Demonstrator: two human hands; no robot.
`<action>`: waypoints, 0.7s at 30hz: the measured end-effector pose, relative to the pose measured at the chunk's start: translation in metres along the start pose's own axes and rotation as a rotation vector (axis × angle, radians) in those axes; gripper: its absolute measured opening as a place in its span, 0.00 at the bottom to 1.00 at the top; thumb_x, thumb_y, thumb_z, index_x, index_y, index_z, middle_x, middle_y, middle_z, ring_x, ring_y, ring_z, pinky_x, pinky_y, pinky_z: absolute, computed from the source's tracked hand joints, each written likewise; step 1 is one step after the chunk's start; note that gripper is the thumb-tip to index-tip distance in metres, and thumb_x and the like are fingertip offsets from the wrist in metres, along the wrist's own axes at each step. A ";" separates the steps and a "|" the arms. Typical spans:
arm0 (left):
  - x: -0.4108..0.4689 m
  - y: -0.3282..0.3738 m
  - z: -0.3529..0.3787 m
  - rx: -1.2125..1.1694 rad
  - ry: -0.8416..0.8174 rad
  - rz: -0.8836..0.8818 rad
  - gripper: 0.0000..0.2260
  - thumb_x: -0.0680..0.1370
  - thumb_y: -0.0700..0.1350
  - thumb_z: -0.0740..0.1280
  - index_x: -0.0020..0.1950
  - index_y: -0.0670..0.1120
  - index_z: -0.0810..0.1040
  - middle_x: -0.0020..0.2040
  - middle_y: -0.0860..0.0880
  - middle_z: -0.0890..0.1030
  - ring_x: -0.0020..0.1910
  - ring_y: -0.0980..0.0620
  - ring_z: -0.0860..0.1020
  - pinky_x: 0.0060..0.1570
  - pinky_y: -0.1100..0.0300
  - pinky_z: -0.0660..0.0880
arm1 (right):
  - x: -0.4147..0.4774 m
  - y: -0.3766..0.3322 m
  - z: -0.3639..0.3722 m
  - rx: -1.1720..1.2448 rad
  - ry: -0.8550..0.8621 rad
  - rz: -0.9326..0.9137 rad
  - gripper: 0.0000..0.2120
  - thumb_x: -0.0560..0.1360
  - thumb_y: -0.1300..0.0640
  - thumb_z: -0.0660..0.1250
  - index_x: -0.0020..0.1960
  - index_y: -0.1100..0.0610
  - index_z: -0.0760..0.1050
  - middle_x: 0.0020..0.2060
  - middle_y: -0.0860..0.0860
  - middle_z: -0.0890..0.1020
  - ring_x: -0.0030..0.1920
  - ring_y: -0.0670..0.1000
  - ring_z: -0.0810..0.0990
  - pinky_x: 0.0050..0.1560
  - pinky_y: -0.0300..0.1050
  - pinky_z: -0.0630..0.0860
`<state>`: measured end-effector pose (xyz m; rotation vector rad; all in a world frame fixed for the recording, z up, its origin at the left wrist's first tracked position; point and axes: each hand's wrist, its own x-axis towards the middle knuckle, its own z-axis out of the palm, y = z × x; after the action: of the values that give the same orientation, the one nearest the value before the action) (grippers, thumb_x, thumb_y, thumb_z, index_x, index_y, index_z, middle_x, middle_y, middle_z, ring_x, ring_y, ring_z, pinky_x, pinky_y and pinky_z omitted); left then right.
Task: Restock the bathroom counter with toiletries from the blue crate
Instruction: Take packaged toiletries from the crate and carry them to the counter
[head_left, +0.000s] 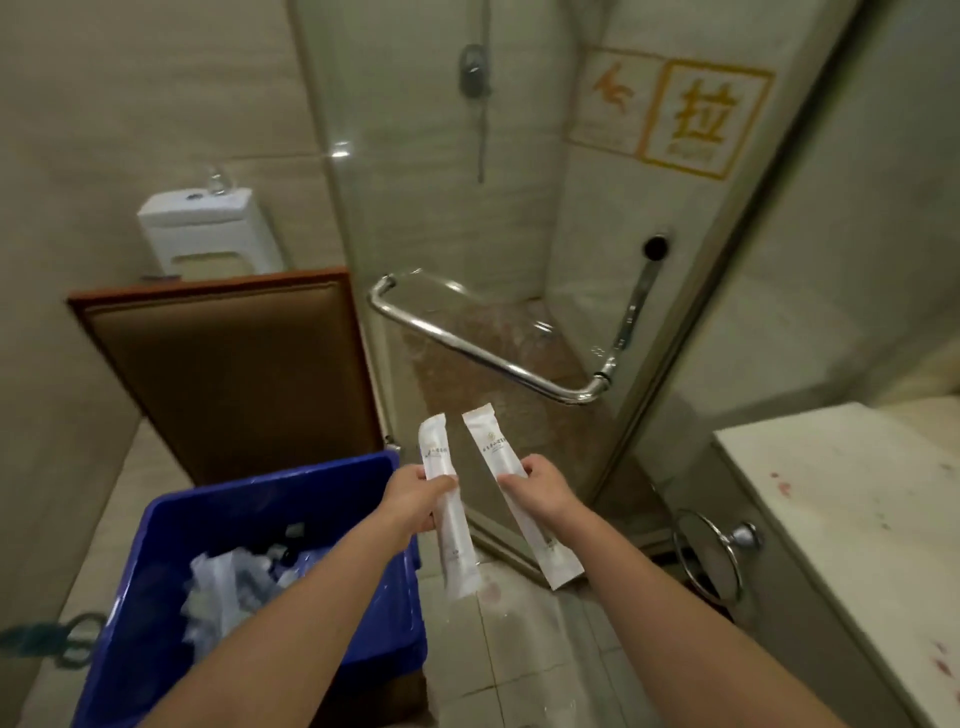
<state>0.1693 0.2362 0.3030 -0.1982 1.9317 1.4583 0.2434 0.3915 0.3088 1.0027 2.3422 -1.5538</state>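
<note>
My left hand (415, 499) grips a long white toiletry packet (449, 519) around its middle, held nearly upright above the floor. My right hand (540, 493) pinches a second white toiletry packet (519, 499) with gold print, tilted to the right. Both packets hang side by side in front of the glass shower door. The blue crate (363, 499) stands at the lower left with several wrapped items and dark small things inside; my left forearm crosses over it. The white bathroom counter (857, 499) runs along the right edge.
A glass shower door with a chrome handle (488, 353) is straight ahead. A brown padded board (234, 374) leans behind the crate, with a white toilet tank (202, 228) beyond it. A chrome towel ring (711, 556) hangs on the counter's side. The floor is tiled.
</note>
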 end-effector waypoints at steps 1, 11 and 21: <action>0.001 0.004 0.006 0.063 -0.038 0.015 0.07 0.79 0.40 0.67 0.56 0.42 0.75 0.49 0.42 0.82 0.46 0.45 0.83 0.46 0.50 0.81 | -0.003 0.004 -0.005 0.024 0.036 0.025 0.09 0.76 0.54 0.65 0.54 0.56 0.72 0.46 0.50 0.77 0.46 0.50 0.77 0.45 0.45 0.73; -0.007 0.018 0.064 0.554 -0.402 0.223 0.09 0.77 0.45 0.69 0.54 0.46 0.74 0.51 0.45 0.81 0.50 0.45 0.81 0.51 0.45 0.80 | -0.079 0.052 -0.032 0.245 0.437 0.202 0.08 0.78 0.54 0.64 0.54 0.57 0.71 0.47 0.50 0.77 0.45 0.49 0.76 0.41 0.43 0.70; -0.079 -0.002 0.147 0.667 -0.771 0.323 0.02 0.80 0.40 0.63 0.47 0.42 0.73 0.43 0.42 0.82 0.32 0.48 0.83 0.30 0.57 0.79 | -0.195 0.114 -0.048 0.412 0.773 0.387 0.05 0.76 0.54 0.64 0.46 0.54 0.69 0.43 0.53 0.79 0.42 0.55 0.80 0.43 0.48 0.75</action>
<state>0.2931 0.3447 0.3307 0.8825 1.6927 0.7923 0.4721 0.3732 0.3360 2.3403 2.0059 -1.7125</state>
